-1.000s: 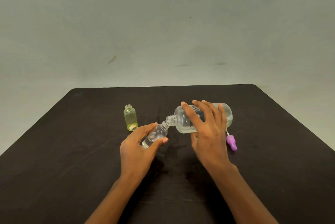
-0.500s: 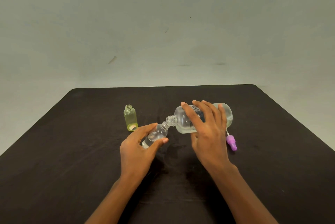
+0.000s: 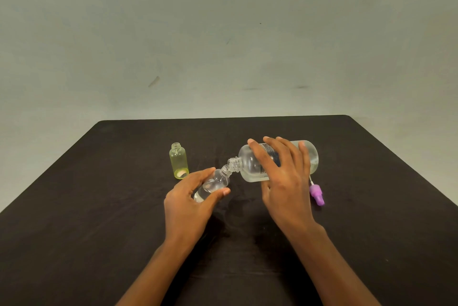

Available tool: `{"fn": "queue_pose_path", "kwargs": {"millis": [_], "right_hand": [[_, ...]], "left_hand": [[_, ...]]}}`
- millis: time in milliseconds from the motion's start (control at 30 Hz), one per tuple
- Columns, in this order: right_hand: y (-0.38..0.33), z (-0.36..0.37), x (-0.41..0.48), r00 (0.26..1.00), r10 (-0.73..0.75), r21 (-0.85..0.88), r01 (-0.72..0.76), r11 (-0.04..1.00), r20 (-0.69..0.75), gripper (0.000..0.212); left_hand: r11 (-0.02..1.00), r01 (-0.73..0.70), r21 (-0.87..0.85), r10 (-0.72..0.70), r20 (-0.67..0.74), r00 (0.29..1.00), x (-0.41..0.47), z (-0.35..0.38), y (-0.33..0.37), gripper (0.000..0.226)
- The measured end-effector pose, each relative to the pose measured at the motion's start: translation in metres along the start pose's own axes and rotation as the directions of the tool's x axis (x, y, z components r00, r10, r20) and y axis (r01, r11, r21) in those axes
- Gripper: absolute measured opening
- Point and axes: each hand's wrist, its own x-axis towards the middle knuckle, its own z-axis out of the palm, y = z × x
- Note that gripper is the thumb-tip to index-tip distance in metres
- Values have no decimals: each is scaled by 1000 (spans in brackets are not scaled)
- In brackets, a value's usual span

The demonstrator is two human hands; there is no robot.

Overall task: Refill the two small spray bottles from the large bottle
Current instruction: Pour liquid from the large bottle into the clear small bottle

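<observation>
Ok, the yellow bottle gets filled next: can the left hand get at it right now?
Likely not yet: the left hand grips the clear small bottle. Once freed, yes; the yellow bottle stands just beyond it, nothing between.

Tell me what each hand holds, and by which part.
The left hand holds the small clear bottle round its body. The right hand holds the large bottle round its middle.

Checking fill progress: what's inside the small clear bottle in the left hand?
Clear liquid in the small clear bottle; the left hand covers its base, so the level is hidden.
</observation>
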Motion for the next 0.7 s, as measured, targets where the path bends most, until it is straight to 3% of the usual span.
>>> {"fn": "queue_pose_path", "kwargs": {"millis": [700], "right_hand": [[-1,0,0,1000,5,-1,-5,1000,-9,86]], "left_hand": [[1000,4,-9,-4,2,1000,0,-1,1,42]]}}
